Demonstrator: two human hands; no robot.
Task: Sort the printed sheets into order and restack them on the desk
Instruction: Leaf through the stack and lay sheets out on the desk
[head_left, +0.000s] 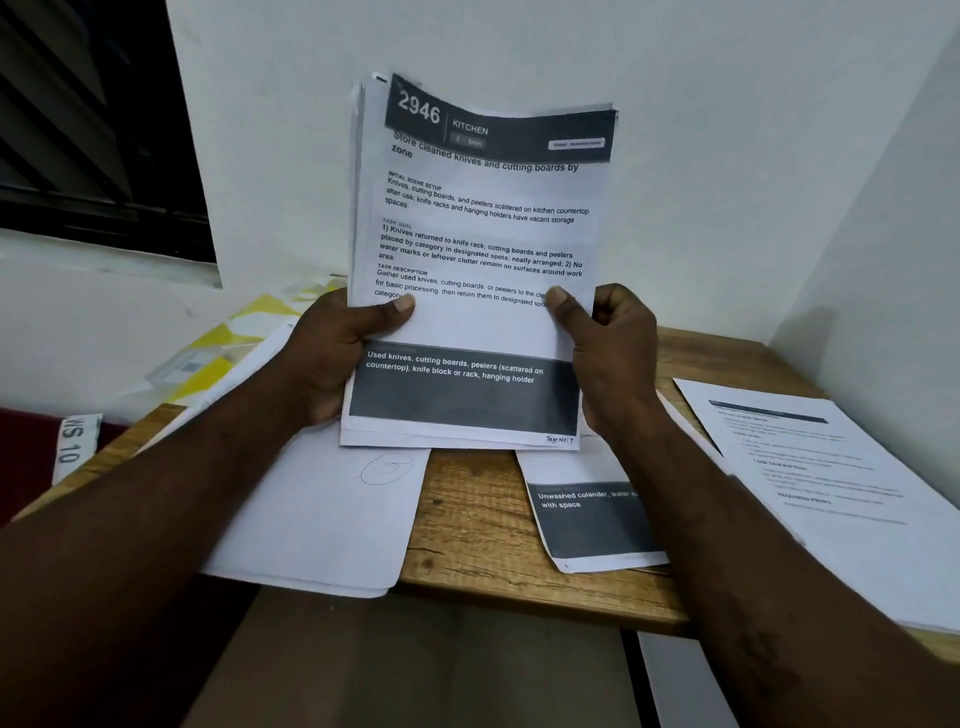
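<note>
The person holds a bundle of printed sheets (478, 234) upright above the wooden table (467, 519). The left hand (332, 358) grips its left edge with the thumb pressed on the front, and the right hand (613, 353) pinches the right edge the same way, so both hands are curled round the paper. The top page (467, 327), headed 2946 Kitchen, curls at its upper edge and the sheets behind it are fanned unevenly, so a slackened grip would likely let pages slide out and drop. The handwritten page number at its bottom right corner is small, and misreading it could put the page in the wrong place in the order. On the table lie a face-down pile (311, 530) that seems to overhang the front edge, a printed page (592, 525) close to that edge, and a right-hand pile (831, 493); a brush from a forearm could push any of them off or mix them
</note>
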